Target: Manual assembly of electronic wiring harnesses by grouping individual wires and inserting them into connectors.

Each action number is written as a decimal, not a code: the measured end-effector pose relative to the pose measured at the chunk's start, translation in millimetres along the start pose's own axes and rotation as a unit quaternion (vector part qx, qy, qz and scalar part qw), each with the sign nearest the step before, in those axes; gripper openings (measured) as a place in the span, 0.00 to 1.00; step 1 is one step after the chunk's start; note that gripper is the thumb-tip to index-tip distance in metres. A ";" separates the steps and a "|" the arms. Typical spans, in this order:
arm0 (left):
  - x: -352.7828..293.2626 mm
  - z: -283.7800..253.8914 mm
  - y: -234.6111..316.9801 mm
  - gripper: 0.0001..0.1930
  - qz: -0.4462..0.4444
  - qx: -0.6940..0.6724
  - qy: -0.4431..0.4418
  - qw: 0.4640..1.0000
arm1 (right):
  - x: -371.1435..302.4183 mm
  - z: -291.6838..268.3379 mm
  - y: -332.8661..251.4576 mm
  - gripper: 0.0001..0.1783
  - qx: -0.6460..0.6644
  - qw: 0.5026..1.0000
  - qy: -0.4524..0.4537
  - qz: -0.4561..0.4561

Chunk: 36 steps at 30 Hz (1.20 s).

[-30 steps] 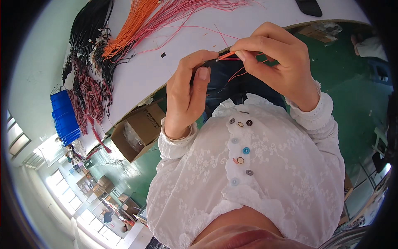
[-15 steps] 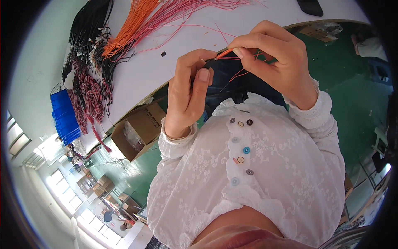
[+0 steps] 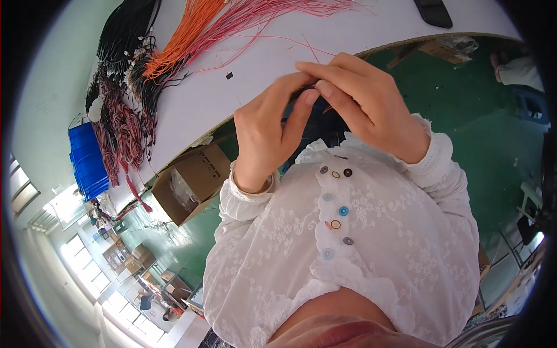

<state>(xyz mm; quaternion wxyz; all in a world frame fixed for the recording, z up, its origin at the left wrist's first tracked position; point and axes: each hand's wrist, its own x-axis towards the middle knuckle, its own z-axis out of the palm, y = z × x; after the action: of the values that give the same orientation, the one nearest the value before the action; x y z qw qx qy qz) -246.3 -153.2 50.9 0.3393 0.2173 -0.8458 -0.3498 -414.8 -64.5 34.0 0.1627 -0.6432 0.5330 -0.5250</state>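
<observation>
Above the lap, just off the table's edge, my two hands meet at the fingertips. My left hand (image 3: 266, 129) is closed, thumb and fingers curled in to a pinch; what lies between them is hidden. My right hand (image 3: 374, 104) is closed too, its thumb and forefinger against the left fingertips. Beneath its fingers a short bit of red-orange wire (image 3: 327, 108) shows; the rest is covered. Farther off on the table lie a bundle of orange wires (image 3: 184, 46) and a fan of pink-red wires (image 3: 243, 26).
Black cables (image 3: 123, 37) and coiled red-black cables (image 3: 125, 136) lie at the left of the white table (image 3: 203, 95). A small black piece (image 3: 229, 75) and a dark phone-like slab (image 3: 434, 13) rest on it. Below stand an open carton (image 3: 194, 180) and a blue bin (image 3: 88, 159).
My right hand has moved left and down, closing the gap to my left hand. The orange and red wires that stretched between the hands are now mostly hidden by the fingers.
</observation>
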 end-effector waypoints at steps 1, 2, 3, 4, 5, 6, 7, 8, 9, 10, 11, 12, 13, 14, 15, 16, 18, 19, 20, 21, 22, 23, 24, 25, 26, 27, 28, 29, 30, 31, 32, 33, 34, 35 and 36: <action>0.3 0.4 0.8 0.06 0.016 0.064 -0.019 0.998 | -0.6 2.6 -0.9 0.19 0.025 0.999 0.021 0.001; 0.3 0.1 1.9 0.05 0.034 0.125 -0.027 0.991 | -1.6 3.9 -1.8 0.22 0.050 0.998 0.038 0.015; 0.6 -0.4 2.6 0.05 0.031 0.127 -0.035 0.991 | -2.4 4.1 -1.8 0.22 0.047 0.998 0.039 0.002; 1.0 -1.7 3.4 0.06 0.051 0.165 -0.046 0.984 | -4.3 3.3 -2.5 0.24 0.113 0.990 0.000 0.080; 1.4 -4.1 4.3 0.07 0.070 0.203 -0.057 0.975 | -4.2 2.8 -0.5 0.25 0.178 0.975 -0.040 0.128; 2.4 -7.2 5.0 0.07 0.069 0.201 -0.056 0.976 | -5.2 1.7 0.7 0.26 0.176 0.971 -0.041 0.160; 3.1 -12.0 5.7 0.07 0.052 0.177 -0.062 0.981 | -4.1 1.1 5.2 0.26 0.278 0.933 -0.070 0.217; 4.0 -17.7 6.4 0.08 0.036 0.155 -0.077 0.984 | -3.2 1.1 9.2 0.26 0.376 0.884 -0.096 0.261; 4.2 -26.3 7.8 0.07 -0.001 0.124 -0.055 0.991 | -2.5 1.4 13.3 0.26 0.376 0.881 -0.108 0.268; 5.0 -34.2 8.3 0.07 -0.004 0.131 -0.046 0.990 | -2.2 1.4 16.6 0.23 0.400 0.870 -0.126 0.260; 4.8 -42.9 9.3 0.06 -0.020 0.122 -0.035 0.992 | -1.7 1.4 19.5 0.21 0.411 0.859 -0.143 0.269; 4.4 -50.7 10.0 0.05 -0.037 0.108 -0.018 0.993 | -2.1 0.5 20.8 0.21 0.425 0.858 -0.153 0.246; 2.8 -58.8 11.4 0.03 -0.046 0.110 -0.023 0.993 | -2.1 -1.1 21.2 0.17 0.388 0.880 -0.117 0.246; 0.5 -62.5 11.9 0.03 -0.053 0.119 -0.028 0.991 | -1.4 -2.1 20.4 0.13 0.335 0.894 -0.078 0.286; -1.9 -66.5 12.7 0.03 -0.050 0.116 -0.032 0.991 | -0.3 -4.5 18.5 0.07 0.384 0.890 -0.027 0.243; -4.3 -68.8 13.4 0.04 -0.049 0.112 -0.046 0.991 | 1.6 -8.0 15.9 0.07 0.384 0.891 -0.031 0.240; -8.3 -71.4 14.9 0.03 -0.057 0.111 -0.038 0.991 | 8.2 -18.0 8.5 0.05 0.230 0.957 -0.039 0.170; -9.7 -71.7 15.6 0.04 -0.074 0.108 -0.041 0.990 | 12.0 -22.9 3.9 0.05 0.230 0.958 -0.041 0.166; -10.4 -71.9 16.5 0.04 -0.068 0.109 -0.039 0.991 | 15.1 -28.1 -1.7 0.04 0.177 0.973 -0.049 0.143; -10.5 -71.9 17.3 0.04 -0.069 0.101 -0.038 0.992 | 18.7 -32.5 -6.7 0.04 0.130 0.983 -0.057 0.118; -10.0 -71.9 18.3 0.04 -0.069 0.093 -0.037 0.993 | 22.3 -36.6 -11.2 0.04 0.121 0.984 -0.058 0.117; -9.0 -72.2 19.4 0.04 -0.068 0.093 -0.034 0.993 | 25.6 -40.0 -15.2 0.04 0.107 0.987 -0.063 0.100; -7.7 -71.9 20.4 0.05 -0.040 0.096 -0.032 0.994 | 28.5 -42.0 -18.8 0.04 0.102 0.989 -0.064 0.086; -6.2 -71.8 21.9 0.06 -0.011 0.098 -0.031 0.995 | 30.7 -43.3 -21.9 0.04 0.092 0.990 -0.068 0.080; -4.9 -71.3 23.6 0.06 -0.010 0.097 -0.029 0.995 | 32.5 -44.0 -24.6 0.04 0.077 0.992 -0.070 0.068; -3.5 -70.4 25.4 0.06 -0.006 0.109 -0.030 0.994 | 34.1 -44.1 -26.6 0.03 0.068 0.994 -0.070 0.056; -2.0 -69.2 27.2 0.07 0.000 0.123 -0.034 0.992 | 35.7 -43.5 -28.1 0.03 0.060 0.994 -0.071 0.056; -0.6 -67.0 28.5 0.07 -0.002 0.118 -0.032 0.992 | 37.0 -42.2 -29.2 0.04 0.059 0.995 -0.070 0.046; 0.8 -64.3 29.5 0.07 0.001 0.135 -0.038 0.990 | 38.2 -40.5 -29.9 0.04 0.059 0.995 -0.066 0.039; 2.3 -60.9 29.9 0.07 0.003 0.152 -0.044 0.987 | 39.3 -38.0 -30.4 0.04 0.056 0.995 -0.069 0.037; 4.2 -56.4 29.0 0.07 0.003 0.151 -0.045 0.988 | 39.9 -34.8 -30.7 0.04 0.071 0.995 -0.067 0.036; 6.4 -51.6 27.2 0.07 0.058 0.162 -0.029 0.985 | 40.6 -31.2 -30.4 0.04 0.087 0.994 -0.065 0.034; 8.3 -47.3 25.3 0.07 0.101 0.179 -0.024 0.978 | 41.1 -27.4 -29.5 0.04 0.086 0.994 -0.064 0.036; 9.3 -44.2 23.7 0.07 0.111 0.172 -0.015 0.979 | 41.1 -23.5 -28.0 0.05 0.138 0.984 -0.085 0.072; 10.1 -41.9 21.9 0.08 0.123 0.219 -0.012 0.968 | 40.6 -20.3 -25.8 0.05 0.200 0.969 -0.100 0.103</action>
<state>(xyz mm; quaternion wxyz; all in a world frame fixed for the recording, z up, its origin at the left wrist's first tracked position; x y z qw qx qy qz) -225.6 -163.4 93.3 0.3133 0.1765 -0.9261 -0.1144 -423.5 -82.3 82.2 0.3936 -0.5887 0.4612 -0.5346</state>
